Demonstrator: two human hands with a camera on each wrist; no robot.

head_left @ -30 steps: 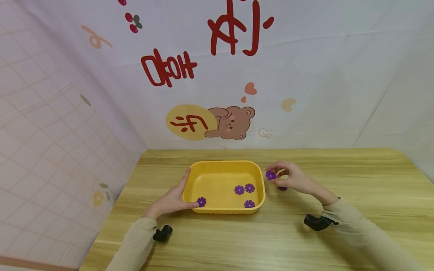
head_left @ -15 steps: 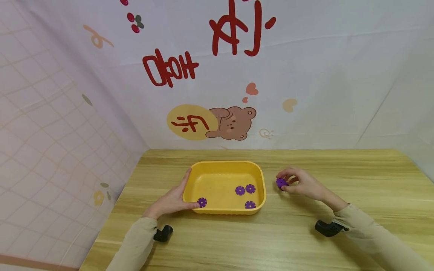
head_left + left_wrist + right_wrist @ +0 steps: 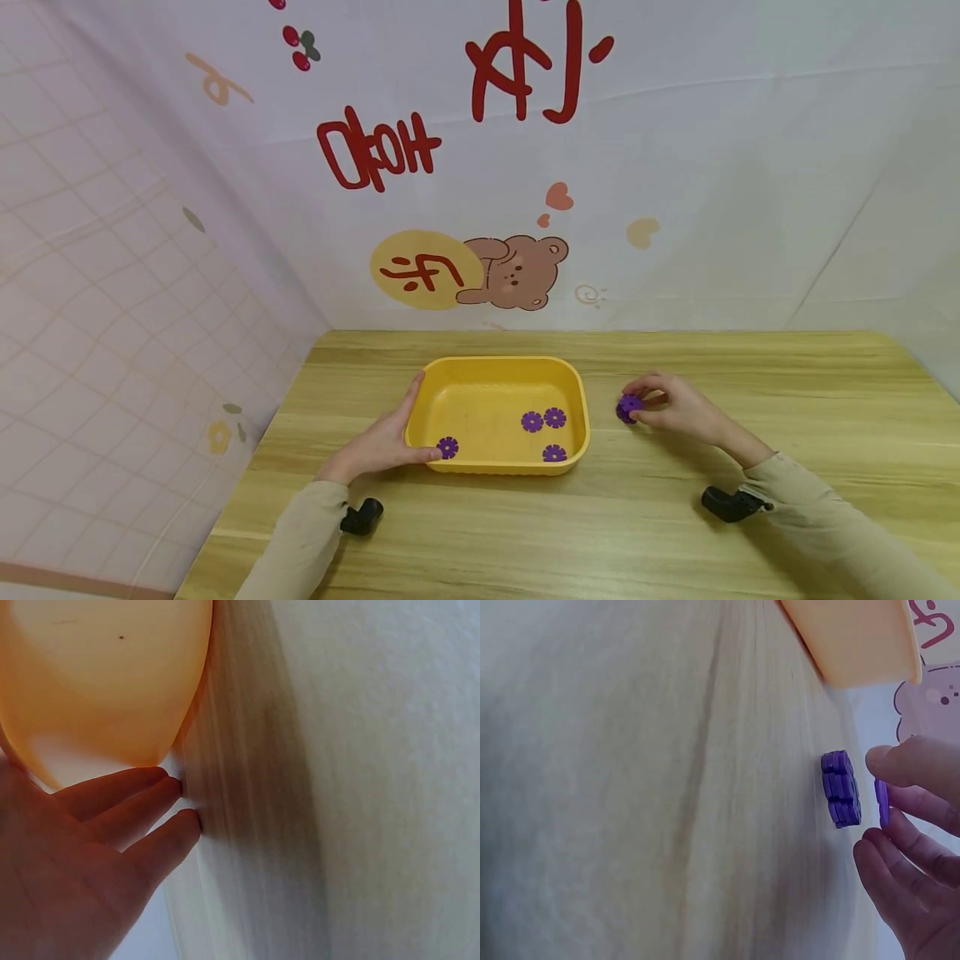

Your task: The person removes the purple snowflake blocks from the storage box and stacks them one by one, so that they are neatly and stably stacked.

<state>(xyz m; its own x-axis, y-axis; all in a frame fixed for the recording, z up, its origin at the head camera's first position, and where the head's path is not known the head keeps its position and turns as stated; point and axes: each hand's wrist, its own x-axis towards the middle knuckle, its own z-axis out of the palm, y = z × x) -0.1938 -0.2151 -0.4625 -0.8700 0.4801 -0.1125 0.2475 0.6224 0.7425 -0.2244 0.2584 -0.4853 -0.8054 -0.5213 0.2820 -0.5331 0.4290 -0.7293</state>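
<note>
My left hand [image 3: 382, 440] holds the left side of a yellow plastic basin [image 3: 495, 468], with its thumb over the front rim. In the left wrist view, the fingers [image 3: 142, 802] lie against the basin's outside near the table. To the basin's right, my right hand [image 3: 678, 407] pinches a purple notched disc [image 3: 883, 802] between thumb and fingers. Right beside that disc, a small stack of matching purple discs [image 3: 841, 789] sits on the table; in the head view the held disc overlaps it. Several purple discs [image 3: 532, 422] lie inside the basin, one close to my left thumb.
The basin and stack are on a wood-grain table [image 3: 525, 533]. A white printed cloth [image 3: 712, 167] with a bear and red lettering hangs behind it, and another covers the left side. Each wrist wears a black camera mount [image 3: 731, 504].
My right hand, holding a disc, has moved right and slightly down, from beside the basin's rim to over the stack. The left hand keeps its hold; the discs in the basin stay put.
</note>
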